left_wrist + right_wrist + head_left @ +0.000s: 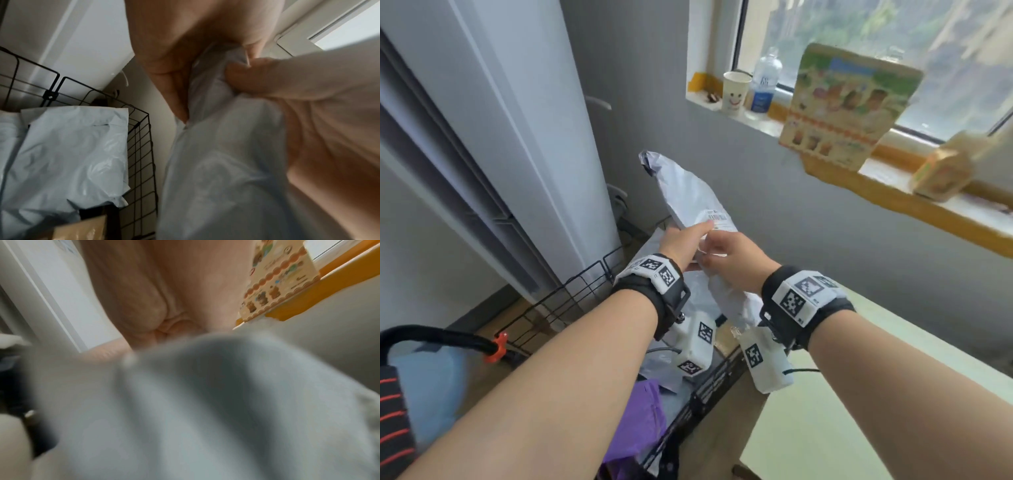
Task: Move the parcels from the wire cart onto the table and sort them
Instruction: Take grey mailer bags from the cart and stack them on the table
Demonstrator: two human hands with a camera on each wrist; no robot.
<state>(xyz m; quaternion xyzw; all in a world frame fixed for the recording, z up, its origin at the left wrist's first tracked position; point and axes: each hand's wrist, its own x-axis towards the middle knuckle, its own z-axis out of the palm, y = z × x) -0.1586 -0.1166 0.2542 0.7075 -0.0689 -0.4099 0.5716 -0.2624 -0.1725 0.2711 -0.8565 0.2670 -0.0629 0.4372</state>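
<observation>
Right now you have a long grey poly mailer (pixel 690 202) lifted clear above the wire cart (pixel 571 298), held near its lower middle with its far end tilted up toward the window. Your left hand (pixel 681 241) wraps it from the left, and your right hand (pixel 736 263) pinches the plastic from the right, so each grip is closed on the same parcel. The left wrist view shows the film bunched between thumb (pixel 252 78) and fingers.

That bunching is your risk, I judge: slick film can slide, and the contents could sag to one end. Keep one hand under the heavier part as you swing right toward the pale green desk (pixel 893 394), and carry it over the cart's rim rather than dragging it. Lay it flat with the printed label (pixel 717 219) facing up, so sorting is easier. More grey mailers (pixel 68 154) and a purple parcel (pixel 640 421) wait in the cart.
</observation>
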